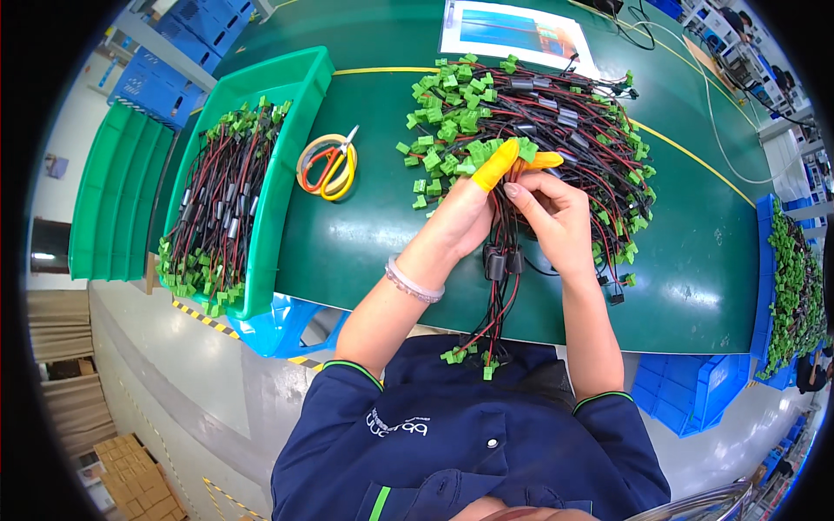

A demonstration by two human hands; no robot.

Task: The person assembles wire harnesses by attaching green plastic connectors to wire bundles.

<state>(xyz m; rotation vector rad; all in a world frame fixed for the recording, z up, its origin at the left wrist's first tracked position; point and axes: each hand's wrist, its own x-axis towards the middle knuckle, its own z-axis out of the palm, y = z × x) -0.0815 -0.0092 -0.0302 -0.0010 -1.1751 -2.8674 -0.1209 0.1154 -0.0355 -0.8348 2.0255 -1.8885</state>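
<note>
My left hand (469, 213), with yellow finger covers on two fingers, is closed around a small bundle of red and black cables (501, 300). Green connectors show at the bundle's upper end beside the covered fingertips. Its lower end, with black cylinders partway down and more green connectors, hangs past the table's front edge. From the other side my right hand (560, 217) pinches the same bundle just below the yellow fingertips; its fingers partly hide the wires. Right behind both hands lies a broad heap of similar cables (565, 117) with green connectors.
A green bin (300, 143) of cables stands at the left of the green table (365, 260). Scissors (340, 169) lie across a tape roll (306, 156). A printed sheet (512, 35) lies behind the heap. At the right is a blue crate (764, 286) of cables; another blue crate (682, 391) sits lower.
</note>
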